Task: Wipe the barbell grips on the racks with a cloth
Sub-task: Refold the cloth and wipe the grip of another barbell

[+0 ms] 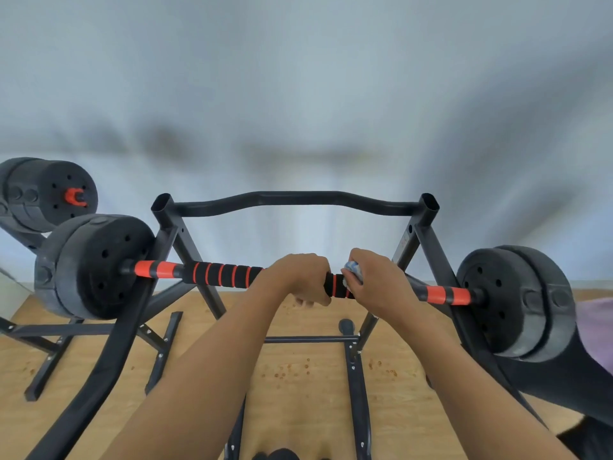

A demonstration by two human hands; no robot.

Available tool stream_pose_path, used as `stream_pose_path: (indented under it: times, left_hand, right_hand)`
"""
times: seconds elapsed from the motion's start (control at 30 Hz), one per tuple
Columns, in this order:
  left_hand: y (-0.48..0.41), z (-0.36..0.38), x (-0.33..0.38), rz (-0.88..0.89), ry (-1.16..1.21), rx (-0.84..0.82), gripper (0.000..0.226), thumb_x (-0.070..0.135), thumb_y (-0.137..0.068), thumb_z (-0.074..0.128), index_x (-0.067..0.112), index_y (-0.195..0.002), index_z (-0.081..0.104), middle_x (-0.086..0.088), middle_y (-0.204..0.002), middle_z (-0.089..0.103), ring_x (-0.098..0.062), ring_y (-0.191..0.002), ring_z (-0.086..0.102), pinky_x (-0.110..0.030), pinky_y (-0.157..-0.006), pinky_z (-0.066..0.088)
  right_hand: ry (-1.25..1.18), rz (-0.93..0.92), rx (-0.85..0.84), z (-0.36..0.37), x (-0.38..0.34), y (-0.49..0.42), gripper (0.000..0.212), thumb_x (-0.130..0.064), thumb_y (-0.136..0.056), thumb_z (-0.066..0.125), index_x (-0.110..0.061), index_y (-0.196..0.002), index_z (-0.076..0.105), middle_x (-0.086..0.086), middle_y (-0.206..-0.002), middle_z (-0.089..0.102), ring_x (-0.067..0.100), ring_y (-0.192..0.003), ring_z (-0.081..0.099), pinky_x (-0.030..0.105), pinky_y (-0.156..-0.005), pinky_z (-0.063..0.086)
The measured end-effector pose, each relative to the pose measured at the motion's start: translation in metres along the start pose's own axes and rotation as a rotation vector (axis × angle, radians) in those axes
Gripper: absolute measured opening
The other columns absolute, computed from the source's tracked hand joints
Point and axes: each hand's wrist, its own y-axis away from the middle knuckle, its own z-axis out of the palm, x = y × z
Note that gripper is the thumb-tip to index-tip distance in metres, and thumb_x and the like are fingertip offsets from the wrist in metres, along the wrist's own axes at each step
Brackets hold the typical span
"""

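A barbell lies across a black rack in front of me. Its grip is black foam with orange rings, and black weight plates sit at both ends. My left hand grips the middle of the foam grip from above, fingers curled round the bar. Just to its right, my right hand holds a small white and blue cloth against the grip. Most of the cloth is hidden under my fingers.
A second barbell with black plates rests on another rack at the far left. The rack's curved top bar runs behind the barbell. The right plates are close to my right arm. Wooden floor lies below, a pale wall behind.
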Motion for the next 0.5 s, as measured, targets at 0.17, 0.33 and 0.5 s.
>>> stream_pose_path:
  times: [0.17,0.33,0.5]
  left_hand:
    - [0.007,0.016,0.000,-0.018,-0.121,0.258,0.019,0.038,-0.085,0.070,0.020,-0.088,0.066,0.004,-0.068,0.061,-0.015,-0.061,0.062,-0.033,-0.065,0.060]
    - [0.013,0.036,0.002,0.043,-0.225,0.476,0.019,0.036,-0.094,0.060,0.022,-0.083,0.054,0.007,-0.064,0.049,-0.016,-0.059,0.056,-0.029,-0.058,0.046]
    - [0.019,0.059,0.002,0.025,-0.265,0.639,0.022,0.023,-0.085,0.066,0.021,-0.073,0.047,0.008,-0.056,0.045,-0.015,-0.047,0.046,-0.026,-0.048,0.030]
  right_hand:
    - [-0.010,0.037,-0.013,0.003,-0.003,-0.001,0.014,-0.033,-0.101,0.061,-0.020,-0.106,0.061,-0.005,-0.093,0.065,0.014,-0.081,0.064,0.028,-0.077,0.055]
    - [0.042,0.072,-0.015,0.003,-0.009,0.005,0.013,-0.033,-0.102,0.057,-0.020,-0.103,0.058,-0.006,-0.089,0.063,0.014,-0.078,0.063,0.031,-0.073,0.056]
    - [0.062,0.134,-0.028,0.000,-0.016,0.007,0.015,-0.033,-0.104,0.054,-0.019,-0.100,0.058,-0.006,-0.083,0.062,0.012,-0.074,0.062,0.028,-0.066,0.052]
